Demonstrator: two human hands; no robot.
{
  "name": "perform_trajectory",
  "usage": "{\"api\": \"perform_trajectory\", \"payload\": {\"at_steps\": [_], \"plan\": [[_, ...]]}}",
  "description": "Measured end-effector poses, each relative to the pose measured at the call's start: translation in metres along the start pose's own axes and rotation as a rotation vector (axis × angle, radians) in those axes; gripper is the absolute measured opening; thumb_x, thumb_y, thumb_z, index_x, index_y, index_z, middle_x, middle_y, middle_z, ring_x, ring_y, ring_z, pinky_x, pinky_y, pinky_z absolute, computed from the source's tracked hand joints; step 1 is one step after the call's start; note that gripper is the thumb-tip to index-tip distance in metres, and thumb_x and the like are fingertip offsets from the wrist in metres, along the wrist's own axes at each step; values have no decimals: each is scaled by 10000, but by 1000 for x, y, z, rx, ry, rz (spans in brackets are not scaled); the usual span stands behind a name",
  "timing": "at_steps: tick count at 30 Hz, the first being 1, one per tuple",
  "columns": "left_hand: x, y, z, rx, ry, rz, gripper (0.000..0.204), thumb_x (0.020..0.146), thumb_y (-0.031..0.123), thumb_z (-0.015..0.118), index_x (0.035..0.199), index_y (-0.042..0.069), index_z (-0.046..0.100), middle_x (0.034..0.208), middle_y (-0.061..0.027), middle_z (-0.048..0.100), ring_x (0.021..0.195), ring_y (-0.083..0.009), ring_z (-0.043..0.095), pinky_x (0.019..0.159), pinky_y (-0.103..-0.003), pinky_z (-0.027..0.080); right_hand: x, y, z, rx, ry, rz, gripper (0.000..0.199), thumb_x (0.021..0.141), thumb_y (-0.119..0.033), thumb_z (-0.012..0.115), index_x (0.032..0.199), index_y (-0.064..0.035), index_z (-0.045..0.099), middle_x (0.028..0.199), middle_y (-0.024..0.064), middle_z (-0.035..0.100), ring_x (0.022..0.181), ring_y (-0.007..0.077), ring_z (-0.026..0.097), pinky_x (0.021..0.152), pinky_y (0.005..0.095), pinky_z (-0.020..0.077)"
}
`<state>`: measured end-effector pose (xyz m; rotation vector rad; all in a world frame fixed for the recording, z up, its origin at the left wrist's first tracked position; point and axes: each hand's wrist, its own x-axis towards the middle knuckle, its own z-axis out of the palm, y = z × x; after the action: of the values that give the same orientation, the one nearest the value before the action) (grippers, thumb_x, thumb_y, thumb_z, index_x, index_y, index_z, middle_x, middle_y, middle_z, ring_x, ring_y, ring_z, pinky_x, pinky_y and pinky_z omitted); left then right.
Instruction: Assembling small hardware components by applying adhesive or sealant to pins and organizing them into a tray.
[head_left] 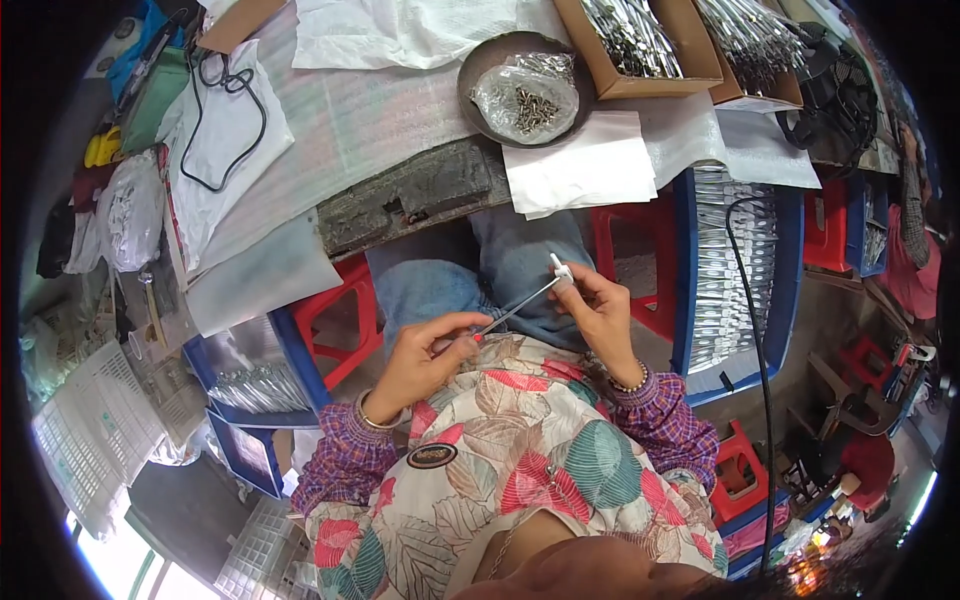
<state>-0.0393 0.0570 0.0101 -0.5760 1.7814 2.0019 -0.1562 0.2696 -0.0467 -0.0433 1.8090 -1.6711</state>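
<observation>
Over my lap, a thin metal rod (522, 304) runs at a slant between my two hands. My left hand (418, 362) is closed around its lower end, where a small red part (478, 338) shows at the fingertips. At the upper end, my right hand (602, 318) pinches a small white piece (561, 268) between thumb and fingers. How the rod joins the white piece is partly hidden by the thumb. The rod's exact kind cannot be made out.
Ahead stands a work table with a dark bowl (475, 108) of small metal parts in plastic, white paper (585, 165), and cardboard boxes (655, 88) of thin metal pieces. Blue trays (683, 290) of metal pieces flank me, near red stools (350, 312). A black cable (757, 350) hangs at right.
</observation>
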Motion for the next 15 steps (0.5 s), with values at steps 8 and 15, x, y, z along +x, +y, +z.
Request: {"api": "perform_trajectory", "payload": {"at_steps": [8,15], "plan": [[1,-1,-4,-446,-55,-279,263,925,117,534,1161,7,572,815,-77,624,446,-30,418,381,-174,291,-2,-15,1,-497,145,-480,254,782,-23,672,1031,17,641,771,149,652,598,205,630,541,277,472],[-2,-13,-2,-1233,-182,-718,355,976,201,432,1261,-8,460,752,-112,556,390,-46,317,333,-174,252,-4,-12,1,-576,111,-616,294,762,27,673,1053,20,634,769,168,646,606,263,637,530,301,477]]}}
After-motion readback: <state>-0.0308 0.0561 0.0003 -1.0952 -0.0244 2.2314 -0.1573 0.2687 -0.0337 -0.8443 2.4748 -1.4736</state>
